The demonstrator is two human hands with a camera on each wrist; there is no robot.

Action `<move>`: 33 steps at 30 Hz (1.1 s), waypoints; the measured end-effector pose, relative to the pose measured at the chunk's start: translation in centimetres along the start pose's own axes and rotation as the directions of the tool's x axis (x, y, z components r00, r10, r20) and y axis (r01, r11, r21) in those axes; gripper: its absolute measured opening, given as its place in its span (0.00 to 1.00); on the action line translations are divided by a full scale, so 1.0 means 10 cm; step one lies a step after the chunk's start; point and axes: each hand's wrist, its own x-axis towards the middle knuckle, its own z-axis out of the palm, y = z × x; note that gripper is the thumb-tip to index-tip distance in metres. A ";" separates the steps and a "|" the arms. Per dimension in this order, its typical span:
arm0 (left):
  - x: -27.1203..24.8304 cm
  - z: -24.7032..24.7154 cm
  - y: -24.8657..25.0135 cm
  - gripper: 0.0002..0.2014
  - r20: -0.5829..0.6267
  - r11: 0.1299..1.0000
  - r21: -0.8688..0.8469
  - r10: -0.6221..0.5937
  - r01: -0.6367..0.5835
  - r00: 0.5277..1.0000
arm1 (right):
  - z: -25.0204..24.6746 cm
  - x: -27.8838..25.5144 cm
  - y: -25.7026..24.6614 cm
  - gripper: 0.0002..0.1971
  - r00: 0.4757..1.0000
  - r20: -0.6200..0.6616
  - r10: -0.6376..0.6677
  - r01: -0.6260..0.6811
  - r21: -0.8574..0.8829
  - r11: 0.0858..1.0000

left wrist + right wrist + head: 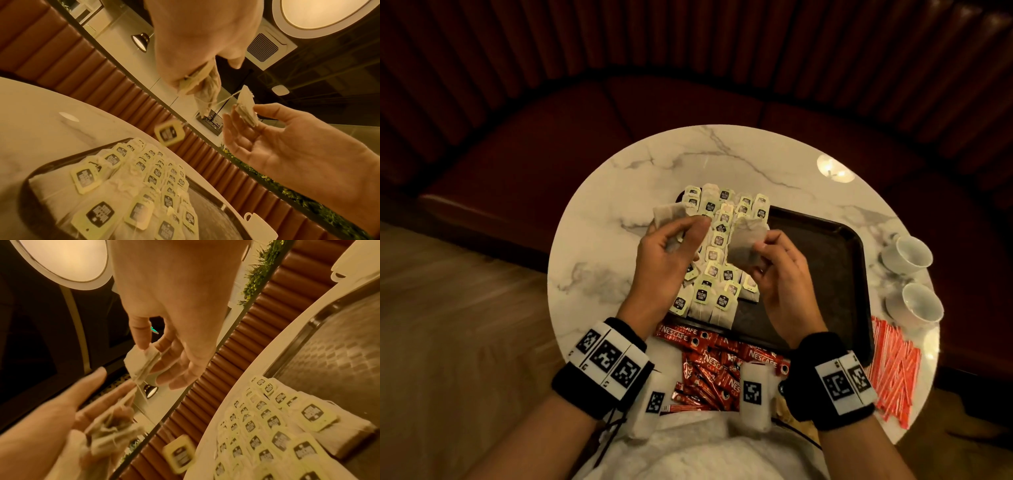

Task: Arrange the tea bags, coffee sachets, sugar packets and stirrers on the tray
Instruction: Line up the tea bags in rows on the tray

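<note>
Rows of tea bags [717,255] with pale green tags cover the left part of the dark tray [828,274]. Above them my left hand [683,229] grips a small bunch of tea bags [669,214]; in the left wrist view the bunch [207,88] hangs from the fingers and one tag [169,134] dangles on its string. My right hand [760,248] pinches a single tea bag [744,248] by its edge between thumb and forefinger. Its string [228,97] runs across to the bunch. The right wrist view shows that pinched bag [141,365] and the left hand's bunch [111,431].
Red Nescafe coffee sachets [709,363] lie heaped on the round marble table [602,192] in front of the tray. Red-and-white striped sticks [893,370] lie at the right edge. Two white cups [909,255] [923,305] stand beyond them. A dark red padded bench curves behind.
</note>
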 end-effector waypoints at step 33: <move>0.02 0.00 -0.05 0.04 0.083 0.996 -0.021 -0.088 0.090 0.993 | -0.09 -0.08 0.24 0.16 0.924 0.222 0.310 -0.256 -0.241 0.936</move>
